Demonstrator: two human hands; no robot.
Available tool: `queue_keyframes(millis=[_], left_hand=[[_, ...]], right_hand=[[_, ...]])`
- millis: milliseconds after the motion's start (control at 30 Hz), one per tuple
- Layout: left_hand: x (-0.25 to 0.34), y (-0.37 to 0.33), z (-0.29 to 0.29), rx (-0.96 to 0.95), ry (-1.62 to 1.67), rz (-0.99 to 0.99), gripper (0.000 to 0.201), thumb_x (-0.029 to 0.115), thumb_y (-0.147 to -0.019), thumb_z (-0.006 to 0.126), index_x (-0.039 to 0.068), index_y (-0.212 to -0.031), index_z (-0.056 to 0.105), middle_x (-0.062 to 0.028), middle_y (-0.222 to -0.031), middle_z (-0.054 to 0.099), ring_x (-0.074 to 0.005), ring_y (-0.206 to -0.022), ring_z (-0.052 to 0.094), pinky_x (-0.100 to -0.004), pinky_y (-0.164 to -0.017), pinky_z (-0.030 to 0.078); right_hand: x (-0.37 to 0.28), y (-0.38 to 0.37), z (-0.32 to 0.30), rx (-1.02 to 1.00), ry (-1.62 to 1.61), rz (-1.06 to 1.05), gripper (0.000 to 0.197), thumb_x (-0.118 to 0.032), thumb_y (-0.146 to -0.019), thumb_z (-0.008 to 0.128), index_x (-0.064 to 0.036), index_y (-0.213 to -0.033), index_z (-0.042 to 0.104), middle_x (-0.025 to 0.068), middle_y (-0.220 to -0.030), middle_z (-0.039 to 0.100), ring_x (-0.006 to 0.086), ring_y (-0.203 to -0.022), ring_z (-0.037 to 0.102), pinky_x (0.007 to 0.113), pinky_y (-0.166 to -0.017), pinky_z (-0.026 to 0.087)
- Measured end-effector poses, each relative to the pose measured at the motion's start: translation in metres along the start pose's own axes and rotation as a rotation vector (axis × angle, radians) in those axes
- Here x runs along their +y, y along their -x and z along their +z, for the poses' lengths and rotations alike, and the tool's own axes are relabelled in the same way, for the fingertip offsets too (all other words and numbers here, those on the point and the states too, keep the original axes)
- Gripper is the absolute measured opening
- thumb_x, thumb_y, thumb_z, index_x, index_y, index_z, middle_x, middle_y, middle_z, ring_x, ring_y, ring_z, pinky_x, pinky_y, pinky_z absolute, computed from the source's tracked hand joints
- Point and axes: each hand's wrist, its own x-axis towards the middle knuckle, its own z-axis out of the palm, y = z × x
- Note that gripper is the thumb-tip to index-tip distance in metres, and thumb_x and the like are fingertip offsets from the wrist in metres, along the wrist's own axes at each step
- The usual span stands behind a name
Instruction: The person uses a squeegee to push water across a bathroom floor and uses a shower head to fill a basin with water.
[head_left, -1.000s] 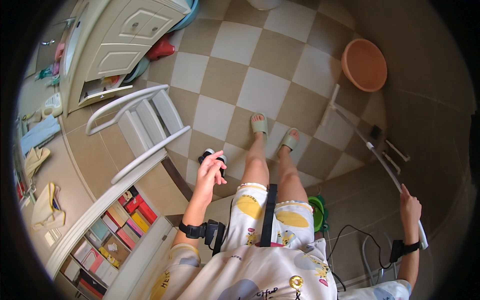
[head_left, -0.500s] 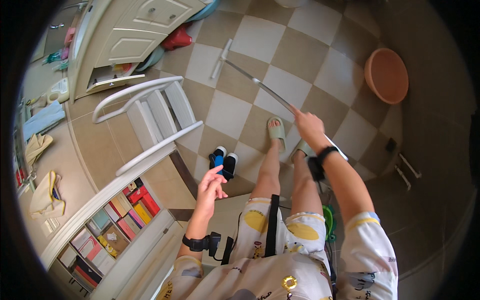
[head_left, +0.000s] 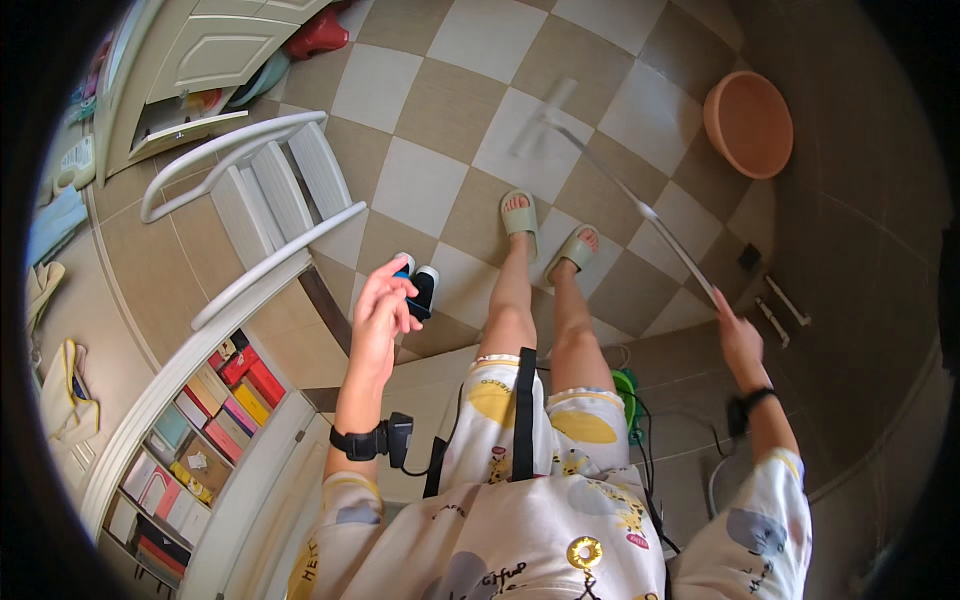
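Head view, inspected from my remote station, nearest first. My right hand (head_left: 738, 335) is clamped around the upper end of a long-handled floor squeegee (head_left: 640, 205), fingers wrapped shut on the pole. My left hand (head_left: 380, 310) is raised in front of me with its fingers loosely apart; it holds nothing and touches nothing that I can see.

Further out, the pole slants away from the right hand across the checkered tile floor (head_left: 430, 180), and its blurred head (head_left: 540, 118) lies beyond my two sandalled feet, so I judge a sweep across the tiles to be in hand. The next stroke, in my judgement, calls for a steady grip and care to keep the head clear of the feet.

A small black and blue object (head_left: 417, 285) sits on the floor just beside the left hand's outline. A white step stool (head_left: 265, 200) stands left, and an orange basin (head_left: 748, 122) lies far right.
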Motion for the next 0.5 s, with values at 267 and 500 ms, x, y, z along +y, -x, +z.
queue_keyframes(millis=[267, 500], left_hand=[[0.004, -0.015, 0.024, -0.105, 0.042, 0.034, 0.046, 0.002, -0.078, 0.041, 0.004, -0.124, 0.046, -0.0054, -0.088, 0.050, -0.0050, -0.053, 0.041, -0.0233, -0.055, 0.048], [-0.003, -0.016, 0.019, -0.097, -0.008, -0.004, 0.048, 0.002, -0.076, 0.042, 0.006, -0.123, 0.047, -0.0049, -0.088, 0.051, -0.0056, -0.054, 0.042, -0.0228, -0.056, 0.047]], right_hand=[[0.146, 0.149, -0.047, -0.190, 0.120, 0.452, 0.042, -0.037, -0.088, 0.042, -0.0028, -0.088, 0.066, 0.0226, -0.082, 0.063, 0.0387, -0.081, 0.061, 0.049, -0.071, 0.048], [0.165, 0.170, -0.064, -0.046, 0.038, 0.360, 0.038, -0.040, -0.090, 0.037, -0.0192, -0.115, 0.056, 0.0232, -0.079, 0.062, 0.0399, -0.076, 0.061, 0.049, -0.066, 0.048]])
